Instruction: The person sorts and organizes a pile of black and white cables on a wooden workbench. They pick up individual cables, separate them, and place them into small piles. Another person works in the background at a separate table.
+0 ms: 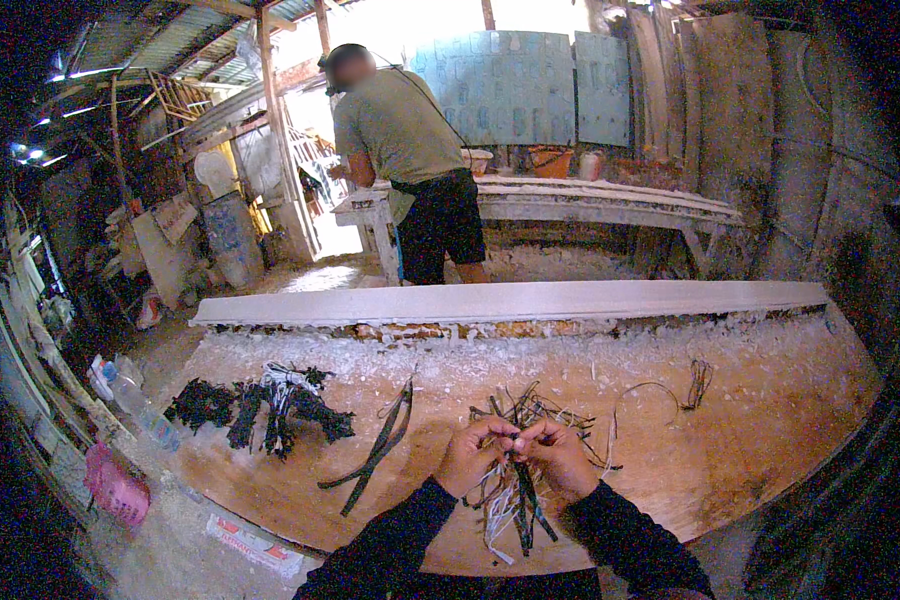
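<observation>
Dark sleeves [634, 535], hands [470, 456] pinching black strips [521, 498]

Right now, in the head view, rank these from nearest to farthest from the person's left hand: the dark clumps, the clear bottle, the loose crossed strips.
From the left hand, pinching dark strips:
1. Loose crossed strips: just left, on the wooden board.
2. Dark clumps: farther left, same board.
3. Clear bottle: farthest left, past the board's edge.

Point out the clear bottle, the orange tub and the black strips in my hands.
Clear bottle [142, 406]: head view, middle of its side.
Orange tub [550, 163]: head view, front wall.
Black strips [522, 503]: head view, lower part of one strip.
</observation>
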A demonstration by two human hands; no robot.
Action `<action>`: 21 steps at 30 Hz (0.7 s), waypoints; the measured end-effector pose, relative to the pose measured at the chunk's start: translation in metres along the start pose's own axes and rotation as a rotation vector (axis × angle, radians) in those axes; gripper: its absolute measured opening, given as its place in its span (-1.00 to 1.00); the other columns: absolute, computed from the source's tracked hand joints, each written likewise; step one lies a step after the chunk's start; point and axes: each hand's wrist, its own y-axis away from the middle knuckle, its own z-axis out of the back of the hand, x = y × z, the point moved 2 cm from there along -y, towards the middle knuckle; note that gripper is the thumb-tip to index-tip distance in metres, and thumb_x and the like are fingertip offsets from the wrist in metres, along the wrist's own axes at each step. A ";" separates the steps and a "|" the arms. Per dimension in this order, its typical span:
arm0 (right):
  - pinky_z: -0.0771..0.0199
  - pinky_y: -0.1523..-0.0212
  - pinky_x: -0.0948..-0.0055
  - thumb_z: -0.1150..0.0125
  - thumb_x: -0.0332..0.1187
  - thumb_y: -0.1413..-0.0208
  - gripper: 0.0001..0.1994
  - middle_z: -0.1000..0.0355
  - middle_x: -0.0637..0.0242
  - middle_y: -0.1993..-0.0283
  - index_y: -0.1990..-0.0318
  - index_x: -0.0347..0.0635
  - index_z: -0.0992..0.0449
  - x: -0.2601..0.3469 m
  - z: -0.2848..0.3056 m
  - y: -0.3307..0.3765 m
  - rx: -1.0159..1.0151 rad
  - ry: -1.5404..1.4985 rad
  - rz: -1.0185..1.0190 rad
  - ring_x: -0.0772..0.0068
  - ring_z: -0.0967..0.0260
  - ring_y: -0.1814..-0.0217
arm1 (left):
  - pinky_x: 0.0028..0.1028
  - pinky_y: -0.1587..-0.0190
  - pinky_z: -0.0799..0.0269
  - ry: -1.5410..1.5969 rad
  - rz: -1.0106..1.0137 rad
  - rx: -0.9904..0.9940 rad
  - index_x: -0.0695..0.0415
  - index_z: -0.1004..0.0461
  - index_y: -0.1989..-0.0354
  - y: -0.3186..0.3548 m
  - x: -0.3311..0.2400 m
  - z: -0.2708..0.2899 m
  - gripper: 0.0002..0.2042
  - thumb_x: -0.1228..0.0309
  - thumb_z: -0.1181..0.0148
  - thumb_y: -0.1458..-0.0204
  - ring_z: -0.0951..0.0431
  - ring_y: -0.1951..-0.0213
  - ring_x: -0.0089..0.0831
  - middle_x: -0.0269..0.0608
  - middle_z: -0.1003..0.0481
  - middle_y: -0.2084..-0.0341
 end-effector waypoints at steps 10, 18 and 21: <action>-0.28 0.38 0.65 -0.18 -0.40 0.04 -0.86 -0.34 0.49 0.45 0.31 -0.15 -0.39 0.007 -0.009 0.003 0.103 -0.092 0.056 0.66 -0.25 0.44 | -0.71 0.54 -0.28 0.200 0.428 0.085 0.13 -0.40 0.33 0.002 -0.010 0.003 -0.92 0.48 -0.08 0.01 -0.39 0.49 -0.69 -0.43 -0.43 0.48; -0.28 0.38 0.66 -0.15 -0.41 0.01 -0.91 -0.36 0.49 0.42 0.35 -0.15 -0.41 0.003 -0.006 0.001 0.103 -0.005 0.043 0.67 -0.25 0.44 | -0.69 0.45 -0.23 0.548 0.412 0.058 0.11 -0.38 0.39 0.003 -0.004 0.004 -0.94 0.54 -0.08 0.04 -0.38 0.44 -0.66 -0.40 -0.43 0.46; -0.27 0.39 0.67 -0.15 -0.39 0.01 -0.90 -0.36 0.50 0.43 0.34 -0.16 -0.42 0.004 -0.005 0.001 0.102 0.026 0.053 0.67 -0.24 0.44 | -0.69 0.41 -0.25 0.533 0.403 0.045 0.11 -0.38 0.40 0.003 -0.001 0.006 -0.93 0.57 -0.07 0.04 -0.39 0.42 -0.65 -0.39 -0.43 0.47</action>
